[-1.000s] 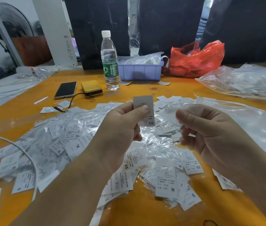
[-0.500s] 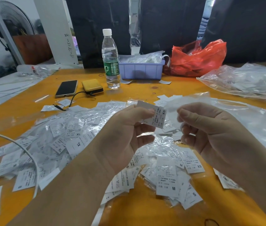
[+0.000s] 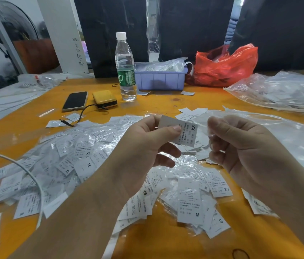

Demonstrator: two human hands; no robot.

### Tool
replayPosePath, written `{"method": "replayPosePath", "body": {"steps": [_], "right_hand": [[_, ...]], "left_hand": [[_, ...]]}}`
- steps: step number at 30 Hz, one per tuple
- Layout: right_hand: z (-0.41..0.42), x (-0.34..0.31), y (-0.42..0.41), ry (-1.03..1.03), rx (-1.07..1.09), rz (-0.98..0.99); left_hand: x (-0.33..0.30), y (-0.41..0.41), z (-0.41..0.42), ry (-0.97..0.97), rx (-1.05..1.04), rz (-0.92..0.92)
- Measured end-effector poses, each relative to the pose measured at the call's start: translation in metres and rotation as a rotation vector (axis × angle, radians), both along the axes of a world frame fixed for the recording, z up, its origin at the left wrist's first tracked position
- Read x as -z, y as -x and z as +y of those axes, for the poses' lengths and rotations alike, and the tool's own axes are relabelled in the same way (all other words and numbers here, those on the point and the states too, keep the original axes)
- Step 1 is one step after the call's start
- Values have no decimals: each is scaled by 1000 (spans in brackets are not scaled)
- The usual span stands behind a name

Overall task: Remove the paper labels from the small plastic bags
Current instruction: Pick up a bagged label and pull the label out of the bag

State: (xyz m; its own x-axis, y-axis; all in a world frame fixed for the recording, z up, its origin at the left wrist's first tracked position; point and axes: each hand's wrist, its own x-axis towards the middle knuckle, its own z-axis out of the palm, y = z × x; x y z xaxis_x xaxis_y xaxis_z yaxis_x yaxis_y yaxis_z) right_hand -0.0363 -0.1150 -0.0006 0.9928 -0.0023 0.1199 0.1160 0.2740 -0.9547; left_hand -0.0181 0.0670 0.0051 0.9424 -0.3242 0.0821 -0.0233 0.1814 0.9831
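Near pile: loose bagged labels (image 3: 190, 204) marked M, S and XS lay on the orange table (image 3: 166, 243) closest to the person, within easy reach, probably waiting to be emptied.

Left pile: a wider heap of XL labels in clear bags (image 3: 76, 157) spread to the person's left; a white cable (image 3: 26, 171) crossed it.

Left hand: the left hand (image 3: 143, 152) pinched an XS paper label (image 3: 182, 130) between thumb and forefinger, lifted above the piles so it could come free of its bag.

Right hand: the right hand (image 3: 240, 152) had its fingers curled round a small clear plastic bag (image 3: 206, 126), thin and hard to see, apparently holding it back against the pull.

Label and bag: whether the label had fully left the bag could not be told.

Beyond the hands: bare white labels (image 3: 192, 112) lay on a large clear plastic sheet (image 3: 287, 135), likely the sorted pile.

Mid table: a phone (image 3: 75, 100) and a yellow power bank (image 3: 105, 99) sat clear of the work.

Far edge: a water bottle (image 3: 125, 68), a lilac bin (image 3: 160, 79), a red plastic bag (image 3: 226, 66) and a big clear sack (image 3: 282, 92) stood farthest away.
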Motion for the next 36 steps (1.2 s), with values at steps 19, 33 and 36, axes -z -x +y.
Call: {"method": "replayPosePath", "body": {"steps": [19, 33, 36], "right_hand": [[-5, -6, 4, 460, -193, -92], [-6, -5, 3, 345, -433, -15], [-5, -6, 2, 321, -455, 6]], "left_hand": [[-5, 2, 5, -34, -206, -214], [-5, 3, 3, -74, -124, -208], [-6, 4, 3, -83, -83, -197]]}}
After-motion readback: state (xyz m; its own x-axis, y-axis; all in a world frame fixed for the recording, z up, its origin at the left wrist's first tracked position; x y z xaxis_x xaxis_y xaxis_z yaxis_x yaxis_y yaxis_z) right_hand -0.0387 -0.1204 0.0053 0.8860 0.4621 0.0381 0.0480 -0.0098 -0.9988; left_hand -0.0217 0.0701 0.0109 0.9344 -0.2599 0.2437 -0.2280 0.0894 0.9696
